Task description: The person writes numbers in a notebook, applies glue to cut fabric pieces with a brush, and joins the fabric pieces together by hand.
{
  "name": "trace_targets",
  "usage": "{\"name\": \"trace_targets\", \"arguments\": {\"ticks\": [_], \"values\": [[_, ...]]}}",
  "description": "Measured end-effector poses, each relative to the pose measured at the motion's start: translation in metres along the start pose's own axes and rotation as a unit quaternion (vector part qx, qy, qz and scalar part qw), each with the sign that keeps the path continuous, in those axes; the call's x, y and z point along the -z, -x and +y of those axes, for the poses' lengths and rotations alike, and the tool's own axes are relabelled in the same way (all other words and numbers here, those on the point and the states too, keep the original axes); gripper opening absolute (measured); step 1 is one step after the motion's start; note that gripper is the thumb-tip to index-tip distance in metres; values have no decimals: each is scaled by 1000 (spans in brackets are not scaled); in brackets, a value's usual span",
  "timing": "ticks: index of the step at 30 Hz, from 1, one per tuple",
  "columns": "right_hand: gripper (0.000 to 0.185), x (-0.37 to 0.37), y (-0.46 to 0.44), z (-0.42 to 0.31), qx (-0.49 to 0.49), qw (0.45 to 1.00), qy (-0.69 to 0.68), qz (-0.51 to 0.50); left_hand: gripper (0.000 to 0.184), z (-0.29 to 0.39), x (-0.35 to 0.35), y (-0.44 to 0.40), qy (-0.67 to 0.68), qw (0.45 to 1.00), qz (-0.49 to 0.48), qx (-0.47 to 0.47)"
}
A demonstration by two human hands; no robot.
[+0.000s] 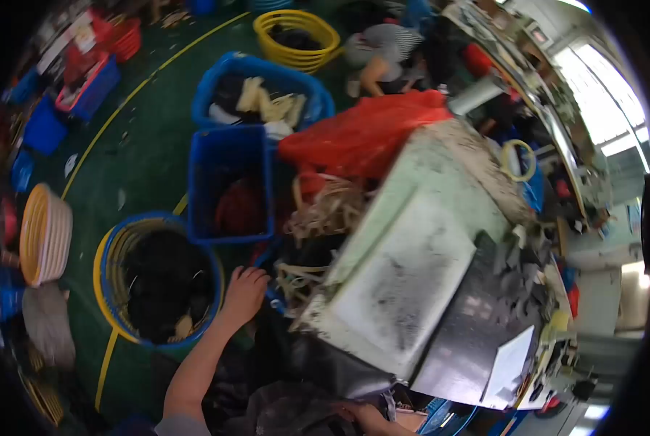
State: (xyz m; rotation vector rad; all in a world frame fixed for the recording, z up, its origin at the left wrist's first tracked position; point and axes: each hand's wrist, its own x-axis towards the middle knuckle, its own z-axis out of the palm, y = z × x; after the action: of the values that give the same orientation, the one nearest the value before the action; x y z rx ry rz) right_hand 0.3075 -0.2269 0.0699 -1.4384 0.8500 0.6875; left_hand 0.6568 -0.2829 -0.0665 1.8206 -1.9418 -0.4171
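Beside the rim of a round blue and yellow basket (pixel 220 291) full of black pieces, my left hand (pixel 245 291) reaches out with its fingers slightly bent. Its fingertips are near a blue strap and a heap of pale strips (pixel 296 280); whether it holds anything is too blurred to tell. Low in the view, my right hand (pixel 365 416) lies at the edge of dark fabric (pixel 289 410), its fingers mostly hidden. A white board (pixel 405 276) with black smudges rests on the worktable.
An empty-looking blue crate with something dark red inside (pixel 230 182) stands ahead. Behind it is a blue tub (pixel 318 94) with cream pieces. Red plastic sheeting (pixel 368 134) covers the table's far end. Another person (pixel 387 54) bends down at the back. A striped basket (pixel 49 236) stands left.
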Motion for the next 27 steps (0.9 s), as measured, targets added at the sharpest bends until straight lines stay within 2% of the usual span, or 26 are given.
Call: {"name": "trace_targets", "arguments": {"ticks": [1, 2, 3, 4, 5, 8, 9, 10, 11, 12, 13, 14, 15, 16, 17, 18, 19, 20, 21, 22, 23, 25, 26, 27], "values": [[33, 4, 16, 19, 18, 999, -45, 24, 20, 21, 5, -31, -14, 999, 14, -32], [33, 1, 36, 42, 34, 993, -97, 54, 20, 37, 5, -56, 140, 989, 22, 41], [33, -6, 60, 65, 48, 984, -149, 86, 20, 51, 6, -77, 291, 949, 5, 118], [34, -14, 82, 89, 69, 971, -198, 114, 22, 71, 17, -98, 320, 940, 39, 109], [34, -21, 100, 112, 97, 956, -240, 138, 22, 90, 34, -115, 325, 938, 46, 107], [36, -36, 143, 176, 220, 900, -336, 169, 23, 169, 66, -146, 188, 973, 119, -52], [37, -45, 154, 191, 268, 874, -368, 169, 23, 203, 72, -148, 171, 979, 102, -49], [43, -37, 182, 198, 224, 868, -388, 213, 23, 243, 72, -147, 150, 984, 87, -46], [50, -18, 220, 206, 178, 861, -407, 249, 23, 278, 61, -143, 186, 981, 42, -29], [52, -9, 248, 216, 175, 714, -593, 329, 24, 312, 48, -131, 214, 977, -4, -4], [54, -2, 271, 232, 157, 526, -743, 382, 24, 349, 25, -117, 263, 961, -69, 38], [56, -3, 285, 276, 105, 667, -472, 567, 25, 401, 1, -109, 332, 931, -147, 37], [58, -6, 295, 320, 39, 721, -137, 678, 30, 450, -22, -99, 385, 874, -274, 114], [66, 0, 312, 342, -2, 744, -63, 665, 43, 491, -52, -89, 459, 798, -367, 135], [75, 2, 324, 360, -41, 762, 12, 646, 52, 519, -85, -68, 534, 711, -410, 201], [71, -3, 328, 374, -37, 799, -18, 601, 52, 548, -112, -54, 548, 684, -423, 231], [71, -8, 331, 388, -30, 801, -28, 597, 53, 574, -131, -44, 564, 653, -433, 261], [64, -13, 329, 399, 6, 828, 11, 561, 53, 593, -139, -43, 555, 657, -433, 269], [59, -18, 327, 409, 42, 849, 54, 525, 54, 612, -147, -45, 585, 612, -433, 310], [53, -23, 322, 418, 59, 833, 51, 547, 55, 625, -154, -47, 615, 563, -429, 347], [53, -27, 321, 427, 66, 833, 49, 547, 55, 623, -157, -46, 612, 568, -425, 350], [48, -28, 322, 437, 110, 830, 148, 527, 56, 611, -157, -48, 611, 579, -447, 303], [43, -30, 324, 439, 146, 819, 84, 548, 56, 610, -155, -48, 610, 583, -442, 304], [43, -25, 328, 437, 152, 819, 85, 547, 53, 612, -150, -49, 565, 630, -426, 321]]}}
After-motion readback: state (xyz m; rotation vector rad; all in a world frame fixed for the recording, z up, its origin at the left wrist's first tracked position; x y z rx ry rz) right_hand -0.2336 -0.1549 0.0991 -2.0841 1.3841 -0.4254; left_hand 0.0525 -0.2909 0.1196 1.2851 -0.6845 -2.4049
